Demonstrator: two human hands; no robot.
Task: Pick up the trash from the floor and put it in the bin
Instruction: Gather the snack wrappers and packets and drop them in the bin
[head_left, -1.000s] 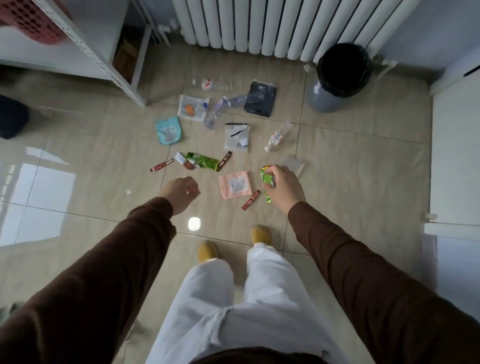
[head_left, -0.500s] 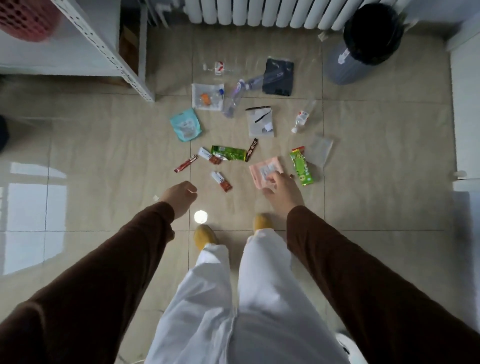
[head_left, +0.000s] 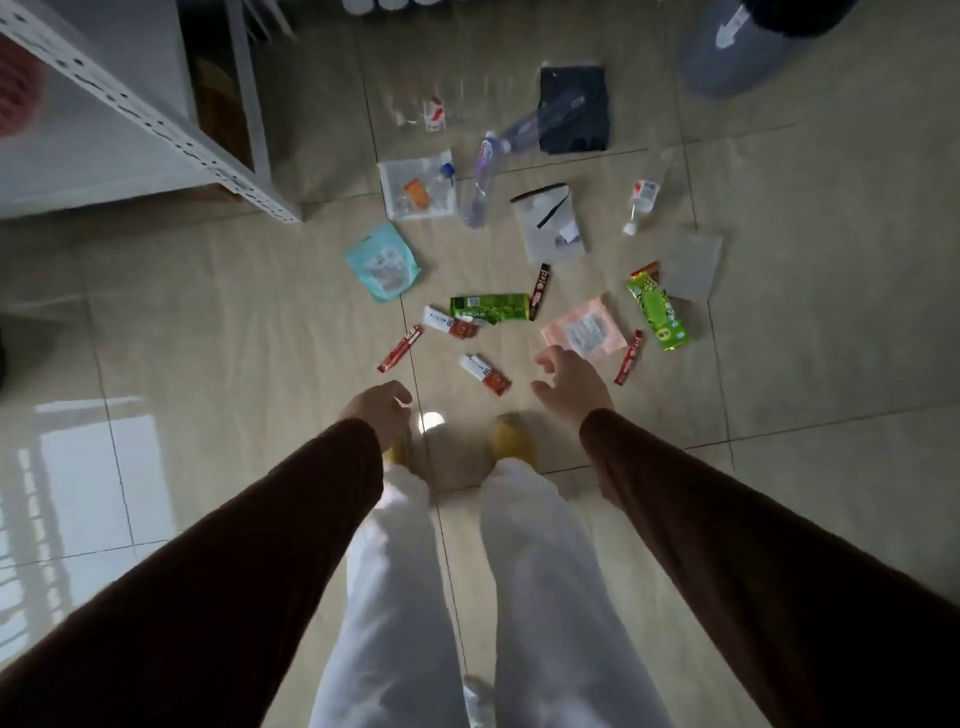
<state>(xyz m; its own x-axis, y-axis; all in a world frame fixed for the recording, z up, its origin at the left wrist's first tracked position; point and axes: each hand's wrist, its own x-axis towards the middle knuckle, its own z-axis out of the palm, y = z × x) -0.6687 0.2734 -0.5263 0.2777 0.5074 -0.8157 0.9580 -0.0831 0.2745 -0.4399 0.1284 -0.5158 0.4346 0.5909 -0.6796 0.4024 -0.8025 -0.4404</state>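
Several pieces of trash lie scattered on the tiled floor: a pink pouch (head_left: 584, 331), a long green wrapper (head_left: 657, 312), a green packet (head_left: 488, 307), a red-and-white sachet (head_left: 484, 374), a teal pouch (head_left: 383, 262), a clear plastic bottle (head_left: 485, 179) and a black bag (head_left: 573, 110). My right hand (head_left: 569, 385) hovers with fingers spread just below the pink pouch, holding nothing. Level with it on the left, my left hand (head_left: 382, 410) is loosely curled and empty. The grey bin (head_left: 740, 49) with its black liner sits at the top right, partly cut off.
A white perforated metal shelf (head_left: 156, 122) stands at the top left. My white trousers and yellow slippers (head_left: 511, 434) are below the hands. A clear flat bag (head_left: 693, 265), a small bottle (head_left: 641, 202) and thin red sticks (head_left: 399, 349) also lie around.
A second ago my right hand held the long green wrapper; now that wrapper lies on the floor and the hand is open near the pink pouch. The view has tilted down.
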